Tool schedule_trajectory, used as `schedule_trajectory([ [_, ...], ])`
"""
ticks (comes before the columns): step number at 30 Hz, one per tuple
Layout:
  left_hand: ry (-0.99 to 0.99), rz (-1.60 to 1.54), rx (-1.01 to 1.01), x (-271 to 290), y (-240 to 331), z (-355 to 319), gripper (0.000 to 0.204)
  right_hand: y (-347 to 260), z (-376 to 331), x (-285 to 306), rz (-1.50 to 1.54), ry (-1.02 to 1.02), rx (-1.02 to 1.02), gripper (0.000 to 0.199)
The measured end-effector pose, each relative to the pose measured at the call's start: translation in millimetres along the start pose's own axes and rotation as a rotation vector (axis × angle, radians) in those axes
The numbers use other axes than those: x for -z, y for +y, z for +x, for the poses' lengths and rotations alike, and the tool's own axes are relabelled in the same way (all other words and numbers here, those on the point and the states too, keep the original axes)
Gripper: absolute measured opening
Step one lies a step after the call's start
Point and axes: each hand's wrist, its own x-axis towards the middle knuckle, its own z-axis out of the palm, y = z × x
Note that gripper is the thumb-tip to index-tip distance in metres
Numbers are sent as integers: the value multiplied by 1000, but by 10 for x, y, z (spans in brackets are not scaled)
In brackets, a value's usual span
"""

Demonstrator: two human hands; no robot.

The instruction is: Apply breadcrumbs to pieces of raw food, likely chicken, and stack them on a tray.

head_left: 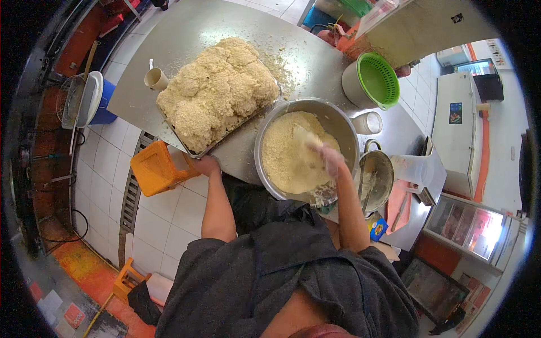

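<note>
A large steel bowl [262,147] full of pale yellow crumbs [284,149] stands at the table's front edge. Inside it is my right hand [328,156], its crumb-dusted fingers smeared by motion. A pale blur [305,137] at the fingertips could be coated fingers or a breaded piece; I cannot tell which. My left hand [207,165] rests by the table edge, close to the near corner of a tray [225,135]. Its fingers are mostly hidden. Crumb-covered pieces [217,90] are heaped high on that tray.
Behind the tray's left side lies a beige cup [156,79]. Right of the bowl are a green basket [378,79] in a pale bucket, a glass jar [369,123], a steel pot [376,180] and a pink board [401,208]. An orange stool [155,169] stands left of me.
</note>
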Motion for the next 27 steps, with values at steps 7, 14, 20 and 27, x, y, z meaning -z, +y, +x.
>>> schedule_trajectory([
  [7, 178, -324, 23, 169, 14, -9, 40, 320, -59, -303, -1162, 490, -3, 57],
  [14, 316, -399, 45, 46, -206, 108, 45, 602, 259, -59, -627, 211, 93, 52],
  [20, 317, -280, -60, -99, -605, 308, 46, -344, 657, -82, -904, 328, 294, 73],
  [27, 227, -143, -93, -109, -633, 230, 49, 282, 1163, -530, -1184, 1260, 838, 62],
])
